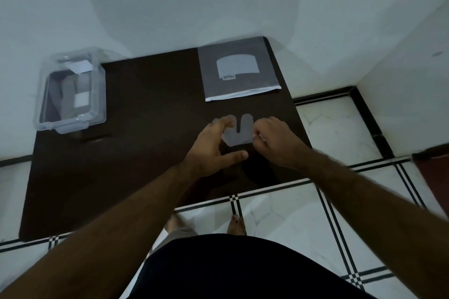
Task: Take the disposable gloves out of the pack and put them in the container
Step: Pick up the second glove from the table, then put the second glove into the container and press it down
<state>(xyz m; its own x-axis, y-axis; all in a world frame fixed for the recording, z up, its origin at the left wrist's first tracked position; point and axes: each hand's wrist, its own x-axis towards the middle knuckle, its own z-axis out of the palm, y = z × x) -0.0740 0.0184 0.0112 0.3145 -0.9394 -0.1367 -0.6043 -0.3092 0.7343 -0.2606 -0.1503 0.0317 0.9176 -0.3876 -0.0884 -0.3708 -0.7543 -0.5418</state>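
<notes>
A translucent disposable glove point(239, 132) lies flat on the dark table point(145, 128), fingers pointing away from me. My left hand point(213, 148) rests on its left side, fingers spread over it and thumb stretched out below it. My right hand point(274, 139) pinches the glove's right edge with curled fingers. The flat grey glove pack point(237, 71) with a white label lies behind the glove at the table's far right. A clear plastic container point(70, 94), lid open, stands at the far left corner with pale folded gloves inside.
White walls close in behind the table and on the right. White floor tiles with black lines point(335, 128) run right of the table and in front of it. My bare feet point(237, 224) stand at the table's near edge.
</notes>
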